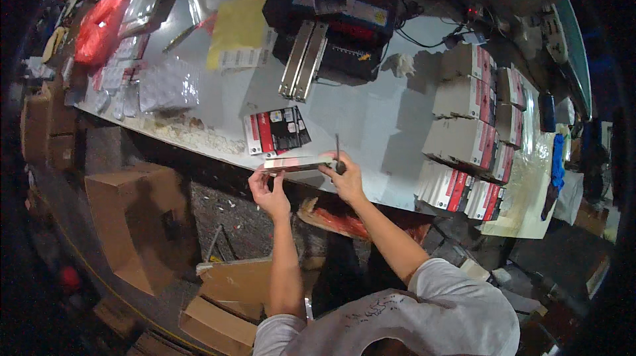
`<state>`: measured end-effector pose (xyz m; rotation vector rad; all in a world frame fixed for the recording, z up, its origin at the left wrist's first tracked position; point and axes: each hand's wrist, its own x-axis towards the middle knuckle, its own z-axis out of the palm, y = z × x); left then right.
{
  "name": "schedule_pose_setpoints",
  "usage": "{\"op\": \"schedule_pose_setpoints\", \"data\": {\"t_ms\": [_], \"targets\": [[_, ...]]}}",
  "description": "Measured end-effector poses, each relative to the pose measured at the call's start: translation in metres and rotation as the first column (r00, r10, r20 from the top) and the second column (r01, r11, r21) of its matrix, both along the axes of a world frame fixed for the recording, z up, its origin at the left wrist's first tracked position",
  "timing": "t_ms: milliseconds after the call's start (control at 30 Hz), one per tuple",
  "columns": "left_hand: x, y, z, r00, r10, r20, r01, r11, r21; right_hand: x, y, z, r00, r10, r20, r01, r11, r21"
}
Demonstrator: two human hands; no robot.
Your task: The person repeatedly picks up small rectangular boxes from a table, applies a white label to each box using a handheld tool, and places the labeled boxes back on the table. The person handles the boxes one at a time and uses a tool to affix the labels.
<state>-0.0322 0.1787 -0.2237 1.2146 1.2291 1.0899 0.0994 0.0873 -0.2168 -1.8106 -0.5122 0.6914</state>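
A flat, shiny rectangular packet [296,164] sits level at the near edge of the pale worktable [371,124], just below the frame's centre, held at both ends. The left hand [268,190] pinches its left end between thumb and curled fingers. The right hand [344,177] grips its right end, fingers also closed around a thin dark upright tool [338,154]. Just above lies a red, black and white printed card pack [277,129]. Stacks of grey and red boxes [470,131] fill the right. A black machine [334,21] stands at the upper centre, brown cardboard boxes [132,223] lower left.
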Motion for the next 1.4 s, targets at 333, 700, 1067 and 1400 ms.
{"op": "schedule_pose_setpoints", "data": {"t_ms": [333,700,1067,1400], "targets": [[0.027,-0.048,0.024,0.791,-0.576,-0.205,0.612,0.753,0.242,0.052,-0.101,0.017,0.975,0.201,0.093,-0.207,0.976,0.060],[0.065,-0.102,-0.009,0.786,-0.604,0.132,0.601,0.797,0.066,0.057,-0.142,0.013,0.984,0.138,-0.114,-0.146,0.987,-0.065],[0.091,-0.103,-0.041,0.820,-0.566,-0.085,0.494,0.624,0.606,0.041,-0.150,-0.002,1.000,0.009,0.024,-0.009,1.000,0.008],[0.062,-0.205,-0.016,0.987,-0.148,-0.059,0.087,0.810,-0.580,0.029,-0.218,0.100,0.993,-0.010,0.120,0.065,0.884,-0.463]]}}
